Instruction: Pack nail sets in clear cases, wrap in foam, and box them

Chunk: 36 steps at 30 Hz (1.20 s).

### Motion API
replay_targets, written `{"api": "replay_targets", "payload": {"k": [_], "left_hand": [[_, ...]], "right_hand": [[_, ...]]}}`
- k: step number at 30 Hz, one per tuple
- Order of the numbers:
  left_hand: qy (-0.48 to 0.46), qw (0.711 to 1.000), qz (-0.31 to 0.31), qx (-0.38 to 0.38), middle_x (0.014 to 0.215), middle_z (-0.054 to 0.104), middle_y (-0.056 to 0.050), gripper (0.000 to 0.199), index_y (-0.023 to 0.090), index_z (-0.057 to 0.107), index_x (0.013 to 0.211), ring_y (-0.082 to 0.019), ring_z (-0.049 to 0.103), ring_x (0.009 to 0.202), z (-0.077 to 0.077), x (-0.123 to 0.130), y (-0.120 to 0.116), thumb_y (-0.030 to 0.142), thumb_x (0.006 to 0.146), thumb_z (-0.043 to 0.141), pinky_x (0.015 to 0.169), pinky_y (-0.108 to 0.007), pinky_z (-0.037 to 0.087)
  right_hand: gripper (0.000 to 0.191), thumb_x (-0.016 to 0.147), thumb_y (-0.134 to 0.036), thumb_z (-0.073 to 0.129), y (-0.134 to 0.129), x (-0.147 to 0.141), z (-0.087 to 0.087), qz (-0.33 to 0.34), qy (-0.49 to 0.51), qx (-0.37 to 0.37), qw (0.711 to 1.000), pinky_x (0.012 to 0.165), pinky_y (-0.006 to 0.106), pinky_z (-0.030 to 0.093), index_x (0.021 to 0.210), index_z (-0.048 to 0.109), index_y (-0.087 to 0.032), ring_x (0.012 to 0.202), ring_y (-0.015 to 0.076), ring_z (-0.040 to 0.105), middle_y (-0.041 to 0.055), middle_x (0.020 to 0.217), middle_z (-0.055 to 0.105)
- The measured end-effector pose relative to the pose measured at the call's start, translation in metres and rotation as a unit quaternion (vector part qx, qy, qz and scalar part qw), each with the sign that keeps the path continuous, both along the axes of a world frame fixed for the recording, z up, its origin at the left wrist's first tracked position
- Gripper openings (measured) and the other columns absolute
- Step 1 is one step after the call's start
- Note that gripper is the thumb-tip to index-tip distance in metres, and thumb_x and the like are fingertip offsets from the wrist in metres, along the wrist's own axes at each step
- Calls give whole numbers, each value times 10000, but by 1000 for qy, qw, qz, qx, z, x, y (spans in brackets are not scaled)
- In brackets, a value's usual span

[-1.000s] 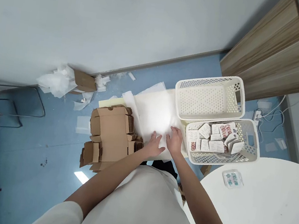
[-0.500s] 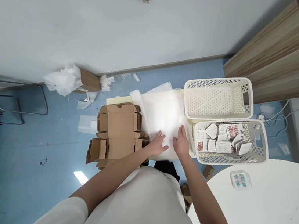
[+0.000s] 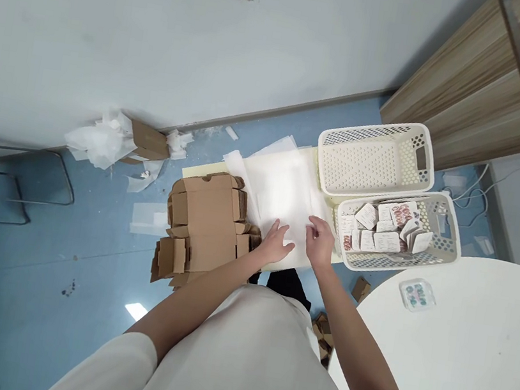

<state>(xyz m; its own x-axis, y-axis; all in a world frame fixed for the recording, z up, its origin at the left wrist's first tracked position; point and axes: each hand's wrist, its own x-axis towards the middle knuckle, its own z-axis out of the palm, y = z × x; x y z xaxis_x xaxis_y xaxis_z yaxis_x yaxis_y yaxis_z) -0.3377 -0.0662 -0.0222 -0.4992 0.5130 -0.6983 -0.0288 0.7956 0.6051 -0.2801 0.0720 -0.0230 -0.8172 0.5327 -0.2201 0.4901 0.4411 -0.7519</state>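
A stack of thin white sheets (image 3: 285, 189) lies in front of me over a pale yellow surface. My left hand (image 3: 276, 244) rests on the lower part of the sheets, its fingers spread. To its right, my right hand (image 3: 320, 242) is closed over the right side of the stack, with thumb and fingertips brought together. Whether a sheet's edge is between those fingertips is too small to tell. Flat brown cardboard boxes (image 3: 211, 227), unfolded and piled up, sit just left of the sheets.
On the right are an empty cream basket (image 3: 365, 168) and another basket (image 3: 446, 250) with printed white cards (image 3: 386, 242). A white round table (image 3: 458, 365) carries a small clear case (image 3: 417, 295). Crumpled white wrapping (image 3: 103, 141) and a cardboard box (image 3: 149, 141) lie by the wall.
My right hand's fingers have gone from stretched out flat to curled together. My left hand has stayed spread on the sheets. The view has shifted slightly.
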Motion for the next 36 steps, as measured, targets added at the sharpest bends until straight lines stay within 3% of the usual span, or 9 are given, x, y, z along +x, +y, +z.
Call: {"api": "replay_targets", "payload": {"k": [5,8,13,16,19,21,26,31,36], "left_hand": [[8,1000,6,18,1477,16,-134,674,149,260,1336,-246,65,1353,12,0,-1,412,767,508,1064,-356,196],[20,998,28,57,1476,66,-124,724,158,217,1356,-231,57,1355,24,2,-4,395,750,535,1077,-352,163],[16,981,142,134,1473,85,-129,966,174,73,1392,-252,86,1350,43,4,-20,434,661,650,1086,-358,135],[-50,956,204,207,1453,157,-159,1065,216,37,1393,-274,223,1315,54,2,-31,460,601,705,1026,-382,269],[-115,922,219,297,1283,450,-179,1020,187,132,1379,-257,446,1173,64,2,-35,406,587,735,943,-380,367],[-153,902,204,349,1085,594,-142,876,152,292,1317,-223,559,1012,70,6,-34,370,594,736,886,-365,409],[-195,887,143,394,867,643,-61,434,138,575,965,-138,593,734,80,32,-25,364,618,702,705,-286,458],[-77,926,69,364,761,591,4,261,165,572,877,-70,504,518,82,60,-11,341,689,614,506,-216,412],[-10,935,-46,350,807,567,1,193,178,531,815,-59,472,480,85,85,9,361,752,531,405,-183,372]], "right_hand": [[282,782,-256,426,5,-2,12,-102,-3,-93,990,716,313,459,1031,535,-180,731,152,576,64,951,634],[176,769,-271,466,9,-6,36,-42,1,-67,997,739,326,445,888,570,-195,759,167,586,40,850,644],[96,760,-279,518,4,-3,102,48,116,-31,992,780,341,423,782,580,-210,802,176,574,19,781,628],[99,753,-293,545,-6,12,131,-26,226,-109,968,683,293,448,806,545,-208,726,145,563,5,762,596],[134,752,-316,550,-18,36,142,-162,296,-108,935,593,257,436,816,512,-204,644,120,531,-4,751,567],[145,757,-326,541,-25,58,141,-225,307,-64,923,618,263,433,814,511,-197,665,121,527,2,763,567],[166,773,-352,509,-43,125,138,-317,279,16,907,711,297,437,810,524,-190,775,148,548,27,827,586],[275,751,-437,516,-59,186,147,-324,200,-114,918,439,238,412,915,511,-216,558,122,539,18,791,593],[386,723,-420,561,-76,239,159,-275,124,-225,926,343,202,327,1052,537,-218,393,85,451,-42,573,547]]}}
